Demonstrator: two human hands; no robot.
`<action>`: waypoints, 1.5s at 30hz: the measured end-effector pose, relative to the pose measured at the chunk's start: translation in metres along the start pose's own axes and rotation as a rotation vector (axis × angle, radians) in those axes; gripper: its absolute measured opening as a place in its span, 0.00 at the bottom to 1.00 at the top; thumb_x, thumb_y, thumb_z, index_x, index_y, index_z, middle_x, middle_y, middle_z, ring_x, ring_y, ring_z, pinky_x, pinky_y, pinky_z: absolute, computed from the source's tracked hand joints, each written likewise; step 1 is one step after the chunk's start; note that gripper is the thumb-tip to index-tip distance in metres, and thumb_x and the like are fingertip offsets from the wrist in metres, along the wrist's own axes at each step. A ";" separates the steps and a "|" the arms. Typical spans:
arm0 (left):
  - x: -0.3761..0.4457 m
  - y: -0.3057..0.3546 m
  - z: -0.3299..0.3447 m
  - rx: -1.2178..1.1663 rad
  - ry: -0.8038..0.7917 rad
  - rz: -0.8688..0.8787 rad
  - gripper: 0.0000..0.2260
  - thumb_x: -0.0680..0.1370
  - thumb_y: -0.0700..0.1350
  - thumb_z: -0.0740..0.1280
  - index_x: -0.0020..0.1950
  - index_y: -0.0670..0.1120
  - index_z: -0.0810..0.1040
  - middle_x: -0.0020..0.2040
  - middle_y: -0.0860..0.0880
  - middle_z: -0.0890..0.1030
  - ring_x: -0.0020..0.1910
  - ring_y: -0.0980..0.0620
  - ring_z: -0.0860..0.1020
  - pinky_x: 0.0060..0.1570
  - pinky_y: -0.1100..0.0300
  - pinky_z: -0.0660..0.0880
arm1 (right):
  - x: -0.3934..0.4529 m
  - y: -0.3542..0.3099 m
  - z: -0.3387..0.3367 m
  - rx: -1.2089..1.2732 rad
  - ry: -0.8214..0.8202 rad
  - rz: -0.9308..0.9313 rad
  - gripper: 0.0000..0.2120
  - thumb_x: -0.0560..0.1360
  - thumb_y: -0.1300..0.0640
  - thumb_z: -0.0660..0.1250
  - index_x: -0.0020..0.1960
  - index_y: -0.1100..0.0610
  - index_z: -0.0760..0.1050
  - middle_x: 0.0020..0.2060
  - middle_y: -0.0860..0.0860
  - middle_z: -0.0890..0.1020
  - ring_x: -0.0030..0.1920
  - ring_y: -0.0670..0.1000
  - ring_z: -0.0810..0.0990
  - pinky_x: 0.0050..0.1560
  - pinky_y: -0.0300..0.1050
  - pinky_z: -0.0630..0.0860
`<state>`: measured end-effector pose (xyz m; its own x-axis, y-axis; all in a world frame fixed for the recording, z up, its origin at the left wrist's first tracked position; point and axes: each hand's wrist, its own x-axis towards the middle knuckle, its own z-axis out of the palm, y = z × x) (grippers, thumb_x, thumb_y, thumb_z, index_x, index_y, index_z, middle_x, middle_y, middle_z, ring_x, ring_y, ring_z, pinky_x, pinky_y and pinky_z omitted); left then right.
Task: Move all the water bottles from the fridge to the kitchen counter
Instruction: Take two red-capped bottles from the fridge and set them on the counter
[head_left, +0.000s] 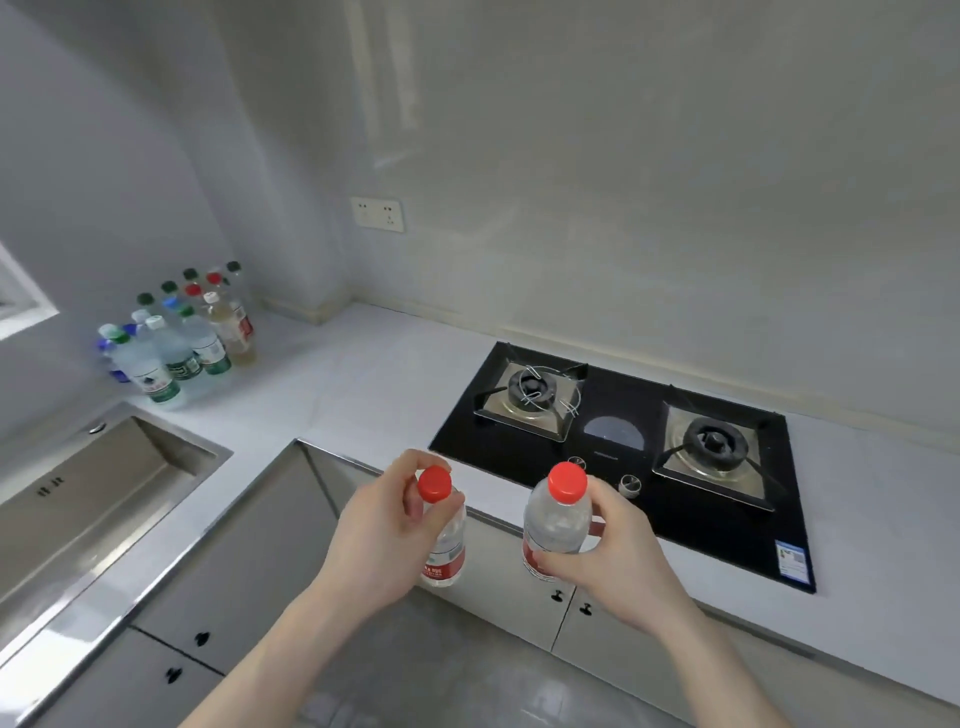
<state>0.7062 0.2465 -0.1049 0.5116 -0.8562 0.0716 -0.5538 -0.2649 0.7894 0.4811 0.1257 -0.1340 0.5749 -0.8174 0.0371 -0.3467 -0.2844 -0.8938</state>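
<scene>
White kitchen table (363, 374), stove (623, 447) at right. Left hand (384, 535) gripping one bottle (447, 545), right hand (613, 551) another (556, 519), both mid-air. Carrying step; next, setting down beside corner cluster (182, 332).

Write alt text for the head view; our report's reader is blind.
Each hand, left and right, holds a red-capped water bottle before a white counter with a gas hob. More bottles cluster in the corner.
</scene>
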 end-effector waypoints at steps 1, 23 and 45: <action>0.000 -0.007 -0.010 0.002 0.024 -0.015 0.07 0.78 0.55 0.71 0.54 0.61 0.75 0.37 0.50 0.78 0.37 0.53 0.76 0.39 0.57 0.77 | 0.007 -0.006 0.011 0.002 -0.031 -0.010 0.26 0.66 0.55 0.83 0.58 0.39 0.78 0.54 0.38 0.83 0.56 0.41 0.81 0.52 0.34 0.77; 0.113 -0.110 -0.132 0.149 0.373 -0.278 0.08 0.77 0.53 0.73 0.52 0.61 0.76 0.34 0.58 0.76 0.33 0.57 0.73 0.33 0.63 0.68 | 0.242 -0.067 0.168 0.127 -0.456 -0.159 0.21 0.67 0.58 0.82 0.56 0.44 0.80 0.50 0.43 0.85 0.52 0.45 0.83 0.53 0.39 0.81; 0.276 -0.188 -0.187 0.242 0.444 -0.379 0.08 0.78 0.56 0.71 0.52 0.60 0.74 0.34 0.54 0.78 0.35 0.54 0.75 0.35 0.58 0.72 | 0.437 -0.074 0.251 0.050 -0.545 -0.211 0.25 0.66 0.51 0.82 0.58 0.39 0.77 0.51 0.37 0.83 0.54 0.41 0.82 0.52 0.39 0.82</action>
<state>1.0741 0.1427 -0.1199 0.8967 -0.4310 0.1011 -0.3866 -0.6510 0.6532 0.9445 -0.0846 -0.1638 0.9304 -0.3665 -0.0068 -0.1555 -0.3778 -0.9127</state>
